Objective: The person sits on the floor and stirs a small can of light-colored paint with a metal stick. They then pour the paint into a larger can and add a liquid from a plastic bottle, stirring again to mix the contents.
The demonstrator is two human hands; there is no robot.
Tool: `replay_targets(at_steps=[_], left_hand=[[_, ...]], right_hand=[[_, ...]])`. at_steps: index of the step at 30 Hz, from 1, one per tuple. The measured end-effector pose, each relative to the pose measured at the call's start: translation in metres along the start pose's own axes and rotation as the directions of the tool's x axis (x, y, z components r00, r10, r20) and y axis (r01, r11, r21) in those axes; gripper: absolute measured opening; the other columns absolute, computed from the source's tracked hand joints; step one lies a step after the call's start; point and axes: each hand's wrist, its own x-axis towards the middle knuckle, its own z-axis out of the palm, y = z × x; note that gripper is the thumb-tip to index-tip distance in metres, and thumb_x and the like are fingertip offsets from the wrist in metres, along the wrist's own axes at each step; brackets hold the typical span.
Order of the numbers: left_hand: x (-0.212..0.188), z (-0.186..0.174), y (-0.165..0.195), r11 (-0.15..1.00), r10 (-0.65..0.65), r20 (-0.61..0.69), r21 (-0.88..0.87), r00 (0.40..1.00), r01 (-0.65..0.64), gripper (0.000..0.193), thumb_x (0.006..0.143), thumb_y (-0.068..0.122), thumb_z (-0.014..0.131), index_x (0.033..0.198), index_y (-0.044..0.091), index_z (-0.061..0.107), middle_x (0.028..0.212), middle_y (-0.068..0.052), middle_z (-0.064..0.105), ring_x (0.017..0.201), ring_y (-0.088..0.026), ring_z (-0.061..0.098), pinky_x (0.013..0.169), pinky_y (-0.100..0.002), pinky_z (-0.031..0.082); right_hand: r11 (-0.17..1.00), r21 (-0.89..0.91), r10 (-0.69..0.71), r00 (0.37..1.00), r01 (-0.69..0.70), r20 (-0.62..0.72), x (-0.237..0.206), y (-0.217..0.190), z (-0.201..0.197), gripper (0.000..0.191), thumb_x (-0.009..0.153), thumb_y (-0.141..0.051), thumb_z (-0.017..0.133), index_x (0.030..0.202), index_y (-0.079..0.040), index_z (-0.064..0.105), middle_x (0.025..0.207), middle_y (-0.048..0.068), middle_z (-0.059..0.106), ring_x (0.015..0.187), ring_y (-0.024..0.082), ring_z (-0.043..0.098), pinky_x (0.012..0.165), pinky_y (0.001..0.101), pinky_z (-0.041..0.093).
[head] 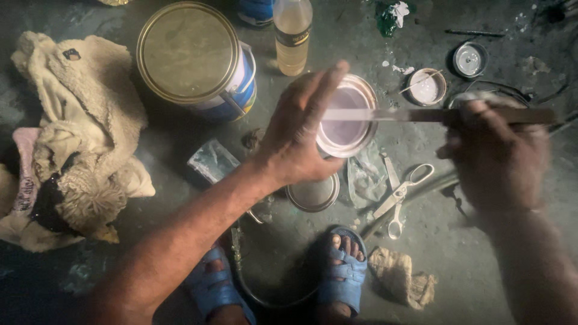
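Left hand (298,135) gripped the open tin (346,117), right hand (497,153) held the flat stick (391,114) across it, so mid-stir I'd guess, next wants steady strokes.

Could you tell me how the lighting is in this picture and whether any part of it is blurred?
Head view: dim overall, edges falling into dark; the right hand and the flat blade it holds are smeared by motion blur; the left hand on the open paint can is sharper; the large closed tin's lid catches a dull sheen.
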Motion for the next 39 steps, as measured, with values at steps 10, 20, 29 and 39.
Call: replay_targets(at_steps=[10, 20, 29, 39], left_hand=[[-0.003, 0.0, -0.011, 0.994, -0.108, -0.055, -0.025, 0.993, 0.106, 0.124, 0.078, 0.027, 0.093, 0.165, 0.008, 0.006, 0.153, -0.021, 0.045, 0.142, -0.038, 0.049, 0.126, -0.049, 0.04], [-0.011, 0.0, -0.016, 0.993, -0.103, -0.075, -0.061, 0.992, 0.099, 0.126, 0.074, 0.019, 0.094, 0.165, 0.006, 0.007, 0.162, -0.02, 0.038, 0.141, -0.035, 0.048, 0.129, -0.045, 0.04], [-0.018, 0.0, -0.02, 0.998, -0.06, -0.083, -0.032, 0.995, 0.058, 0.122, 0.077, 0.018, 0.095, 0.165, 0.011, 0.011, 0.155, -0.02, 0.043, 0.139, -0.036, 0.047, 0.122, -0.044, 0.041], [-0.026, 0.012, -0.046, 0.982, -0.105, -0.074, -0.162, 0.992, 0.092, 0.127, 0.073, 0.021, 0.1, 0.164, 0.005, 0.012, 0.162, -0.022, 0.037, 0.149, -0.036, 0.045, 0.129, -0.044, 0.039]], right_hand=[[0.995, 0.055, 0.095, 0.984, -0.088, -0.153, -0.004, -0.003, -0.039, 0.02, 0.106, -0.016, 0.046, 0.107, -0.002, 0.061, 0.089, 0.011, 0.072, 0.069, 0.013, 0.07, 0.059, 0.0241, 0.06], [0.995, 0.014, 0.103, 0.991, -0.102, -0.091, -0.015, 0.008, -0.048, 0.021, 0.108, -0.015, 0.048, 0.106, 0.0, 0.062, 0.088, 0.013, 0.071, 0.069, 0.015, 0.071, 0.059, 0.0261, 0.06], [0.995, -0.028, 0.095, 0.993, -0.097, -0.067, -0.02, 0.007, -0.051, 0.021, 0.109, -0.014, 0.049, 0.105, 0.002, 0.062, 0.087, 0.014, 0.07, 0.069, 0.017, 0.071, 0.058, 0.0279, 0.061], [0.986, -0.158, 0.05, 0.999, -0.052, -0.02, -0.016, -0.002, -0.045, 0.022, 0.11, -0.013, 0.051, 0.105, 0.005, 0.063, 0.086, 0.016, 0.07, 0.069, 0.019, 0.072, 0.057, 0.03, 0.061]])
